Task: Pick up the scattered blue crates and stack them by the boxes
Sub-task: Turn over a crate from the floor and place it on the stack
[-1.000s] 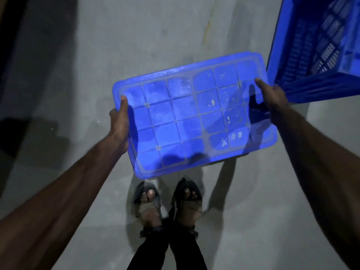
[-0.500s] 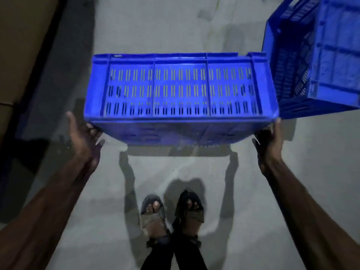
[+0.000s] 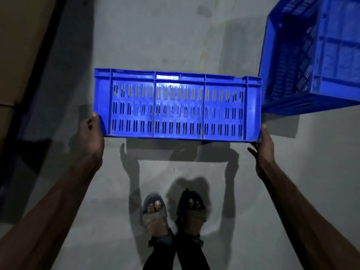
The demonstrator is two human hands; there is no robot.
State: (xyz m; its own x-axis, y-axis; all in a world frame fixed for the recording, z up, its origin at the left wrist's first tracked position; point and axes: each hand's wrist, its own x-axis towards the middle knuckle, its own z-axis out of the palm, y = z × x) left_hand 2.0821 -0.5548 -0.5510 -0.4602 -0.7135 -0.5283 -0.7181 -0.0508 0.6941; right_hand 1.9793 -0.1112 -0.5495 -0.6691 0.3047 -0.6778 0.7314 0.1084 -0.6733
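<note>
I hold a blue slotted crate (image 3: 178,106) in the air above the floor, its long perforated side facing me. My left hand (image 3: 91,137) grips its lower left corner, thumb up along the end wall. At the lower right corner my right hand (image 3: 264,147) grips the crate, fingers curled under the edge. A second blue crate (image 3: 315,55) lies tipped on its side at the upper right, its open mouth turned left.
Brown cardboard boxes (image 3: 21,47) stand along the left edge with a dark gap beside them. The grey concrete floor (image 3: 155,36) stretches ahead. My sandalled feet (image 3: 173,213) are directly below the crate.
The crate has turned from its ribbed bottom facing me to its slotted side facing me. Both hands have shifted down to its lower corners. The view has swung left, showing the boxes.
</note>
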